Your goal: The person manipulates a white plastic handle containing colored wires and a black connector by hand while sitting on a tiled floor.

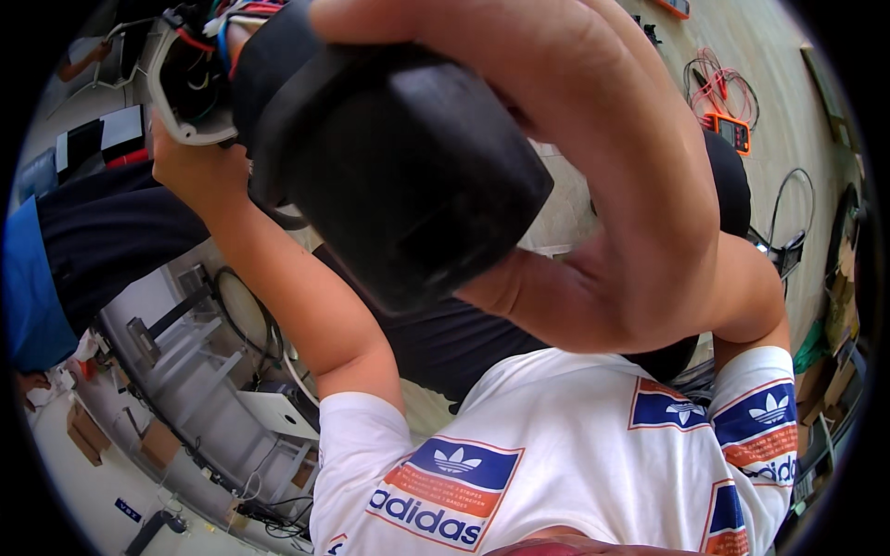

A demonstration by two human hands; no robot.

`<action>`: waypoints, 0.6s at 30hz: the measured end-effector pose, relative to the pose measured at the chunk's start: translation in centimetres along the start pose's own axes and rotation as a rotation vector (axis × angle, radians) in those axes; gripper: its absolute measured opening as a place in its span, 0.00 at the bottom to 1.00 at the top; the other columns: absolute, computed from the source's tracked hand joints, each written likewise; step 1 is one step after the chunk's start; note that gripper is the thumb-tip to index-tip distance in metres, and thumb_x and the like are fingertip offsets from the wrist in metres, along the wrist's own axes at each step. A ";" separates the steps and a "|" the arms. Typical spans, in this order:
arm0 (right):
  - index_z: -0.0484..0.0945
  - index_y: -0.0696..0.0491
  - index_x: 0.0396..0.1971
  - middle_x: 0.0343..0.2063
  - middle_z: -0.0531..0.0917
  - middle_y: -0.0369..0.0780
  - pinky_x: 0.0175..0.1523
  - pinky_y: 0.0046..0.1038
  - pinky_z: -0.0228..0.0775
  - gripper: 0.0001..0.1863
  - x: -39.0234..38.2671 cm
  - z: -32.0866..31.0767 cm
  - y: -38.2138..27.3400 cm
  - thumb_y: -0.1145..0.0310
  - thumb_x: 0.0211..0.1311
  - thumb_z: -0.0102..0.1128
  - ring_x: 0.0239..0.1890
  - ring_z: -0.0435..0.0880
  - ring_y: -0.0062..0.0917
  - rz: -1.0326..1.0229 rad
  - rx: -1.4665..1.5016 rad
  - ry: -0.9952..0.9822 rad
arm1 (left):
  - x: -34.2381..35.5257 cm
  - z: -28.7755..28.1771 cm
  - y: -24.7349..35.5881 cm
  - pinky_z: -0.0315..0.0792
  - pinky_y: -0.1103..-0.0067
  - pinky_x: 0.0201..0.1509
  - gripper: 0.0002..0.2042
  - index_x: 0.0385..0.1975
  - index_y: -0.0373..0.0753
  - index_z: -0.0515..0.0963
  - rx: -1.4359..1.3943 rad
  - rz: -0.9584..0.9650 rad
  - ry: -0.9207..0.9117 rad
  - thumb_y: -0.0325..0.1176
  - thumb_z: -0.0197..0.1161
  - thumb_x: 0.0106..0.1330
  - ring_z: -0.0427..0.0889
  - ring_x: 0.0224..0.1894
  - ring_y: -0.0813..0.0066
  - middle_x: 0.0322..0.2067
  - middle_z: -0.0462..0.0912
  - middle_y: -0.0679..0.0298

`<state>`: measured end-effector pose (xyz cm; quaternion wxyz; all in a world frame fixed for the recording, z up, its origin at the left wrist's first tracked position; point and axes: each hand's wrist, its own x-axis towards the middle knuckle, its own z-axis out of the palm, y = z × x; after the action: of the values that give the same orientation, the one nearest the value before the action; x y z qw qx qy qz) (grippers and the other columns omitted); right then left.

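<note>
Close in front of me, my right hand [640, 185] grips a black blocky plastic part [408, 176], fingers over its top and thumb beneath. The part fills much of the upper middle and hides what lies behind it. At the upper left, my left hand [199, 167] is closed around a light grey housing [190, 139], whose open end faces me. Red, blue and white wires [246, 18] come out beside the housing and run behind the black part. I cannot tell whether the two parts are joined.
An orange multimeter [728, 132] with red and black leads lies on the floor at the upper right. A person in dark trousers [120, 222] and a blue top is close on my left. Metal shelving [199, 347] and cables stand at the lower left; cardboard [839, 371] is at the right edge.
</note>
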<state>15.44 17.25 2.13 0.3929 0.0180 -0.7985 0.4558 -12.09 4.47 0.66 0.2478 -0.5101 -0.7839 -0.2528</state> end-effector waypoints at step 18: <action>0.72 0.60 0.60 0.42 0.73 0.48 0.45 0.32 0.77 0.39 1.3 -3.2 1.9 0.71 0.43 0.76 0.38 0.85 0.39 -0.041 0.049 -0.155 | -0.7 -0.7 -0.7 0.79 0.68 0.41 0.27 0.39 0.42 0.76 0.139 -0.036 0.076 0.36 0.80 0.35 0.85 0.39 0.51 0.32 0.85 0.59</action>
<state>15.73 21.14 2.47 0.3386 0.0791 -0.8146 0.4643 -12.40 3.27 0.62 0.3079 -0.4676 -0.7985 -0.2212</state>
